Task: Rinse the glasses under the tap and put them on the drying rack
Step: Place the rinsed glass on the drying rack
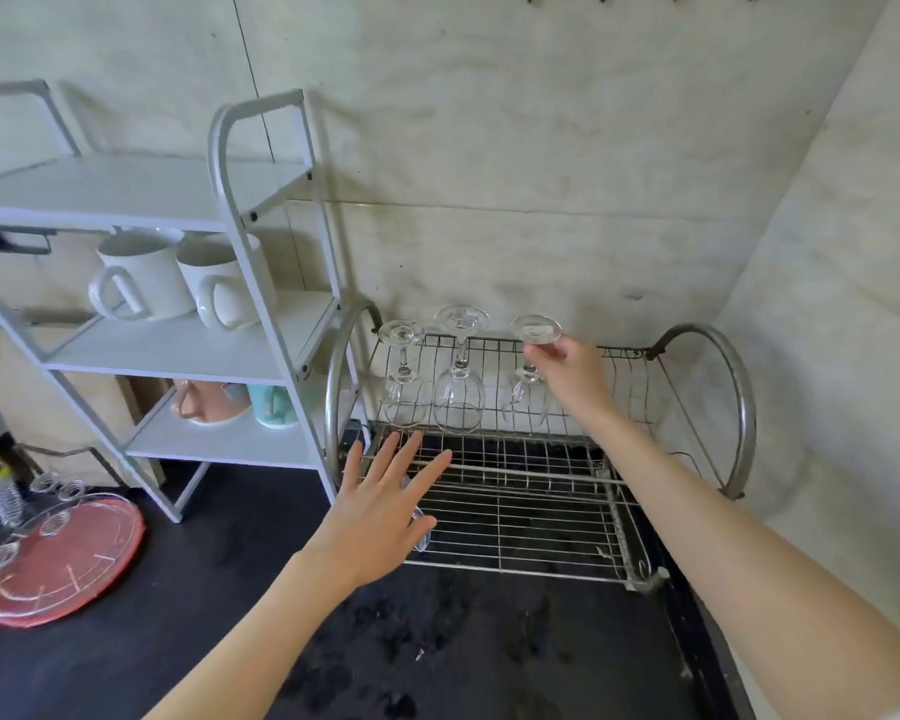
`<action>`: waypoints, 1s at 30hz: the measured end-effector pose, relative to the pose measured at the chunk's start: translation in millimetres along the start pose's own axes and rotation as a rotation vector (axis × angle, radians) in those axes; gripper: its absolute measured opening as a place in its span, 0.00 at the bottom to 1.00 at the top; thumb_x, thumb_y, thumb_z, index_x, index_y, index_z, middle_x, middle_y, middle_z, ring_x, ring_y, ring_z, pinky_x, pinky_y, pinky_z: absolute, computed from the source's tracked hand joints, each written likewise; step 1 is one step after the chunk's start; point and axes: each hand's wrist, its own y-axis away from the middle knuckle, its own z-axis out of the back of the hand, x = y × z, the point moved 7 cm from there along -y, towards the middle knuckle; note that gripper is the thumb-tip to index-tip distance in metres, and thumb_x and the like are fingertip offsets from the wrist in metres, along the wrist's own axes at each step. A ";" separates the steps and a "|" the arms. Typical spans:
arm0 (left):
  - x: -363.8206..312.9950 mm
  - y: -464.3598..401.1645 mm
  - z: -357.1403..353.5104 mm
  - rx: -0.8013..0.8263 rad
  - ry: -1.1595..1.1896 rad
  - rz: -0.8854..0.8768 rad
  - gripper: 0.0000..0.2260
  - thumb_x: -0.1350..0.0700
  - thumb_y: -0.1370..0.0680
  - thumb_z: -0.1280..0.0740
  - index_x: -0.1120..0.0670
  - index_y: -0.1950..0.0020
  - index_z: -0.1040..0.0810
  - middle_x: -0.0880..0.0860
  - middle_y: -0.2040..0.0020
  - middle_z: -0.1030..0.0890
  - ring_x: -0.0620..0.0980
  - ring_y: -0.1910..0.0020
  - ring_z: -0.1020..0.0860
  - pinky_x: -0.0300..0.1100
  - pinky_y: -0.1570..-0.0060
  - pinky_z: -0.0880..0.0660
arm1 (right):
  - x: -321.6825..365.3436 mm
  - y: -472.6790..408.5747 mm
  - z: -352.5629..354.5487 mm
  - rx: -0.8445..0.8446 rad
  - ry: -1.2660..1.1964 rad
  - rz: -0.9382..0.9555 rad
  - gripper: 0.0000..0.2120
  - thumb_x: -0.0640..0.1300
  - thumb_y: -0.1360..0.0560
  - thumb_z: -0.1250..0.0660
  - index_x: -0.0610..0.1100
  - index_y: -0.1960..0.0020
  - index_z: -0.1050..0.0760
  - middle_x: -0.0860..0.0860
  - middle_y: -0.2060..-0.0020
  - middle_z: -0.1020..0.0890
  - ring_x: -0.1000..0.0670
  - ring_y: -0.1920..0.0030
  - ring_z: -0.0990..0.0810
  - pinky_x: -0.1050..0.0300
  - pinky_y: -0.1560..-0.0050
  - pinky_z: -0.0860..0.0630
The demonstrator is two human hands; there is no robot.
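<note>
Three clear stemmed wine glasses stand inverted along the wire drying rack's (541, 475) upper tier. Right hand (567, 376) pinches the rightmost glass's (533, 356) round foot; left hand (380, 506) hovers, fingers spread, holding nothing, at the rack's lower left corner.

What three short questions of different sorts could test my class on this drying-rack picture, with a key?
1. True or false: the stemmed glasses on the rack's upper tier stand upside down.
2. How many stemmed glasses stand on that tier? A two, B three, C five.
3. Fill in: the right hand holds the rightmost glass by its ____.

Key
1. True: each glass, such as the middle glass, has its foot up on the drying rack.
2. B: left glass, middle glass, right glass.
3. Foot: the right hand pinches it; the left hand is spread open lower down.
</note>
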 end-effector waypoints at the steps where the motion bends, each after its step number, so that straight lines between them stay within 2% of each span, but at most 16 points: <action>1: 0.2 -0.8 -1.4 -0.009 0.002 0.000 0.28 0.40 0.28 0.48 0.48 0.29 0.35 0.56 0.34 0.25 0.57 0.36 0.26 0.60 0.41 0.37 | -3.6 -1.8 -4.2 0.008 -0.009 -0.006 0.12 0.41 0.24 0.34 0.38 0.43 0.22 0.46 0.49 0.17 0.53 0.55 0.22 0.64 0.52 0.27; 5: 1.4 -2.7 -3.9 -0.044 -0.020 0.000 0.28 0.40 0.27 0.48 0.47 0.29 0.35 0.54 0.33 0.26 0.56 0.35 0.27 0.59 0.40 0.38 | -14.5 -5.5 -13.5 0.004 -0.029 -0.032 0.12 0.41 0.24 0.34 0.38 0.43 0.22 0.46 0.49 0.17 0.53 0.54 0.22 0.62 0.50 0.28; 8: 2.6 -2.0 -3.9 -0.046 -0.005 0.013 0.28 0.40 0.27 0.48 0.47 0.29 0.35 0.55 0.33 0.26 0.56 0.35 0.27 0.59 0.39 0.38 | -16.8 -1.9 -20.3 0.039 -0.008 0.005 0.12 0.42 0.24 0.34 0.39 0.42 0.22 0.47 0.48 0.17 0.55 0.55 0.23 0.69 0.54 0.29; 10: 2.0 -1.7 -3.5 -0.051 0.002 0.010 0.28 0.40 0.27 0.48 0.47 0.28 0.36 0.55 0.32 0.27 0.57 0.34 0.28 0.59 0.39 0.39 | -16.7 0.8 -21.6 0.052 -0.003 0.027 0.12 0.42 0.24 0.34 0.40 0.41 0.23 0.48 0.47 0.18 0.56 0.53 0.23 0.71 0.53 0.30; 13: 0.8 -0.6 -5.6 -0.041 0.028 -0.016 0.29 0.41 0.27 0.48 0.47 0.26 0.40 0.56 0.31 0.29 0.57 0.32 0.31 0.61 0.38 0.42 | -18.7 2.6 -20.6 0.048 0.003 0.020 0.13 0.43 0.23 0.35 0.39 0.41 0.23 0.47 0.47 0.18 0.54 0.51 0.23 0.64 0.48 0.30; 15: 1.4 -0.9 -7.5 -0.026 0.015 -0.016 0.31 0.40 0.27 0.48 0.46 0.24 0.47 0.56 0.30 0.31 0.56 0.31 0.34 0.61 0.37 0.43 | -20.2 3.5 -21.1 0.050 0.015 0.013 0.13 0.44 0.23 0.35 0.39 0.41 0.23 0.46 0.47 0.18 0.54 0.51 0.24 0.63 0.47 0.30; 16: 1.3 -1.9 -6.7 -0.034 0.015 -0.017 0.33 0.40 0.27 0.49 0.45 0.24 0.53 0.56 0.27 0.34 0.56 0.29 0.39 0.60 0.35 0.47 | -20.6 4.0 -21.4 0.055 0.025 0.008 0.13 0.44 0.23 0.35 0.40 0.41 0.24 0.46 0.47 0.19 0.54 0.51 0.24 0.62 0.47 0.30; 18: 1.1 -4.0 -5.5 -0.059 0.022 -0.040 0.33 0.39 0.25 0.51 0.43 0.27 0.67 0.53 0.23 0.53 0.55 0.26 0.56 0.58 0.33 0.62 | -20.6 6.7 -20.9 0.072 0.053 -0.006 0.14 0.46 0.23 0.36 0.40 0.41 0.25 0.47 0.47 0.20 0.54 0.51 0.24 0.59 0.45 0.27; 19: 1.5 -4.6 -6.5 -0.046 0.038 -0.049 0.32 0.38 0.25 0.54 0.42 0.29 0.70 0.50 0.25 0.62 0.53 0.28 0.64 0.55 0.34 0.68 | -20.9 9.1 -20.1 0.082 0.065 -0.021 0.15 0.47 0.23 0.36 0.41 0.39 0.26 0.48 0.46 0.21 0.54 0.50 0.24 0.58 0.44 0.27; 20: 1.4 -4.8 -7.2 -0.004 0.076 -0.050 0.31 0.36 0.27 0.58 0.41 0.31 0.71 0.49 0.28 0.67 0.52 0.29 0.68 0.53 0.36 0.72 | -21.4 12.1 -18.8 0.094 0.072 -0.040 0.17 0.49 0.23 0.36 0.41 0.37 0.28 0.48 0.45 0.22 0.52 0.48 0.24 0.56 0.43 0.27; 22: -0.5 -6.5 -3.9 0.046 0.109 -0.064 0.33 0.33 0.33 0.63 0.41 0.32 0.72 0.48 0.29 0.70 0.51 0.30 0.70 0.52 0.37 0.73 | -22.6 20.1 -15.2 0.110 0.075 -0.091 0.24 0.51 0.23 0.36 0.41 0.32 0.34 0.48 0.40 0.24 0.49 0.41 0.25 0.55 0.41 0.29; 23: -1.2 -7.3 -2.7 0.080 0.112 -0.072 0.34 0.32 0.33 0.62 0.41 0.31 0.72 0.48 0.29 0.70 0.52 0.29 0.70 0.52 0.37 0.73 | -22.7 25.5 -12.6 0.104 0.070 -0.117 0.26 0.52 0.23 0.36 0.40 0.30 0.36 0.47 0.38 0.26 0.48 0.40 0.26 0.55 0.41 0.31; 26: -2.3 -5.2 4.7 0.195 0.171 -0.061 0.33 0.36 0.23 0.50 0.42 0.27 0.67 0.49 0.26 0.68 0.52 0.27 0.68 0.53 0.32 0.68 | -16.7 51.0 -3.3 0.049 0.055 -0.154 0.27 0.53 0.22 0.38 0.41 0.29 0.38 0.46 0.36 0.26 0.48 0.38 0.26 0.57 0.42 0.32; 28: -5.6 4.0 18.2 0.158 0.182 -0.056 0.32 0.39 0.21 0.47 0.43 0.25 0.63 0.51 0.24 0.65 0.52 0.27 0.67 0.53 0.30 0.66 | -4.3 79.2 2.0 0.022 0.100 -0.091 0.25 0.52 0.21 0.40 0.41 0.29 0.38 0.46 0.34 0.28 0.49 0.36 0.28 0.55 0.38 0.31; 30: -9.8 25.0 29.6 0.055 0.187 -0.038 0.31 0.40 0.21 0.47 0.44 0.25 0.61 0.52 0.24 0.63 0.54 0.26 0.67 0.52 0.30 0.66 | 14.9 117.3 2.2 0.039 0.207 0.030 0.26 0.52 0.21 0.40 0.43 0.28 0.38 0.48 0.31 0.30 0.50 0.32 0.32 0.55 0.33 0.36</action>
